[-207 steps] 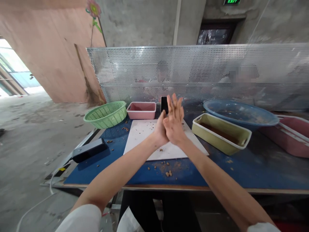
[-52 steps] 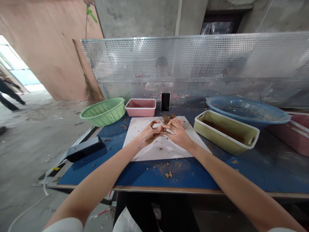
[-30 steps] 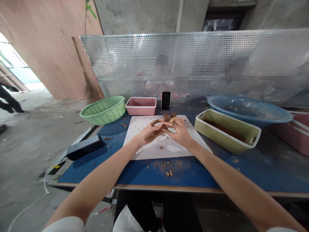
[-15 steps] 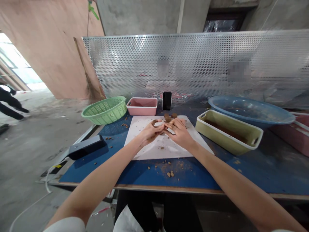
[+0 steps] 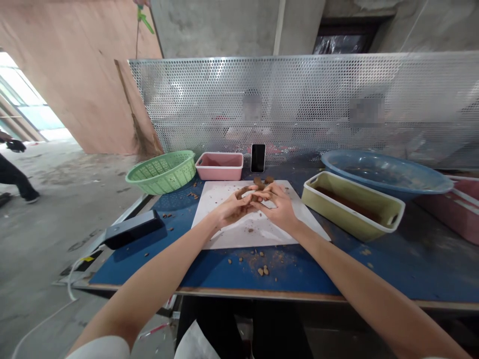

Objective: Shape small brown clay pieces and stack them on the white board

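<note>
Over the white board (image 5: 224,240), my left hand (image 5: 232,208) and my right hand (image 5: 280,207) meet with fingertips touching. Pinched between them is a small brown lump (image 5: 255,197), mostly covered by the fingers; its exact kind I cannot make out. Both hands' fingers are bent and closed, with brown smears on them. Just beyond the fingertips, a few larger brown lumps (image 5: 269,179) rest at the far edge of the board. Small brown crumbs (image 5: 250,230) are scattered across the board.
Around the board stand a green basket (image 5: 162,172), a pink bin (image 5: 220,172), a propped phone (image 5: 258,158), an olive bin (image 5: 350,219) holding brown liquid and a blue basin (image 5: 385,187). A black box (image 5: 132,229) lies left. Brown bits (image 5: 263,270) dot the blue tabletop (image 5: 232,276). A person walks far left.
My fingers have shifted slightly around the brown lump, and my hands stay together over the board. At far left, the person's legs have moved. The view has shifted slightly.
</note>
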### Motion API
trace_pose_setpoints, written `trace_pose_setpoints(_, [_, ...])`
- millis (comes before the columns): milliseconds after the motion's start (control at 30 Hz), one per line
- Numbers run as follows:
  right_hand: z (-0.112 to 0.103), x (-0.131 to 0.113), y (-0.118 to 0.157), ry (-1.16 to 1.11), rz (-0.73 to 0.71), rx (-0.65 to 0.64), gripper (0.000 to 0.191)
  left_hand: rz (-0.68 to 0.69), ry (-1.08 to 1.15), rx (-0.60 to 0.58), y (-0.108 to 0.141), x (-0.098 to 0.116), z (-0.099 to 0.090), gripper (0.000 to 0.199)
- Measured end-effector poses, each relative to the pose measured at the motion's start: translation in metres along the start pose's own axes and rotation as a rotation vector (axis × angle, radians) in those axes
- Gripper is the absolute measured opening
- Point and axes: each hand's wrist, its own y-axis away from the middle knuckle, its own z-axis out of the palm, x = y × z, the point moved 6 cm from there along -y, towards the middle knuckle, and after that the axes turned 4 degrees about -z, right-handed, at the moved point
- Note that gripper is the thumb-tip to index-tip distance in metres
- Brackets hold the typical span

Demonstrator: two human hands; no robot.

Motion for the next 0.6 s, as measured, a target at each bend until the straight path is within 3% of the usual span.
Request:
trace_pose_setpoints(300, [0.0028, -0.0009, 0.0022, 0.081, -0.073, -0.028, 0.025, 0.016, 0.064, 0.067, -0.0005, -0.0008, 0.0016, 0.06])
trace_pose_setpoints(600, [-0.0033, -0.0051, -0.004, 0.006, -0.096, 0.025, 0.018, 0.005, 0.053, 0.017, 0.0003, -0.0013, 0.0066, 0.054])
